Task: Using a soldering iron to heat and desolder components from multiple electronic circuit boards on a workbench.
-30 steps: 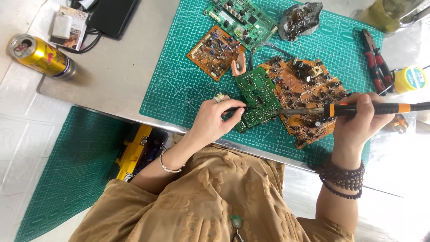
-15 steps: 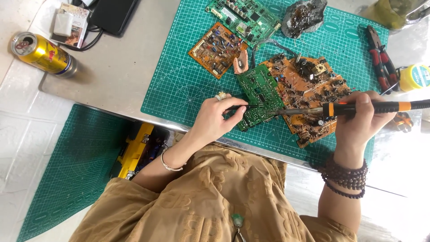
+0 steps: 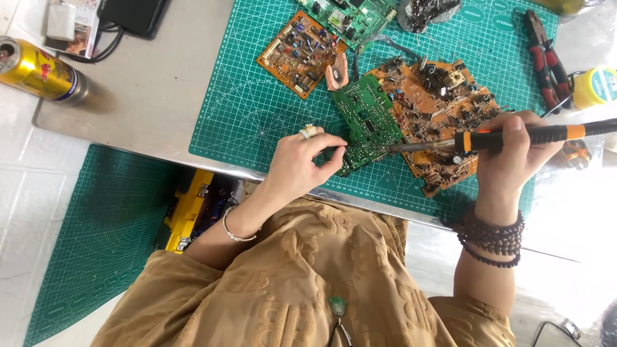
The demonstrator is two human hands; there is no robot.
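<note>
Shifted a little: both hands nearer the table's front edge than 0.5 s back, grips unchanged. Underneath, a grey metal table [image 3: 154, 96] bearing a green gridded cutting mat [image 3: 257, 109]. On the mat, a large orange circuit board [image 3: 443, 109], rough with components, and overlapping its left side a smaller green board [image 3: 367, 119], rectangular and tilted. Right hand [image 3: 514, 151] closed around a soldering iron [image 3: 508, 136], orange-and-black handle lying level, metal tip at the green board's near edge. Left hand [image 3: 302, 164], ringed, fingers pinched on something thin and dark at that same corner; what it is, cannot tell. Further off: 1 more orange board [image 3: 301, 53], red pliers [image 3: 546, 61], round yellow tin [image 3: 594, 87], gold can [image 3: 42, 69].
</note>
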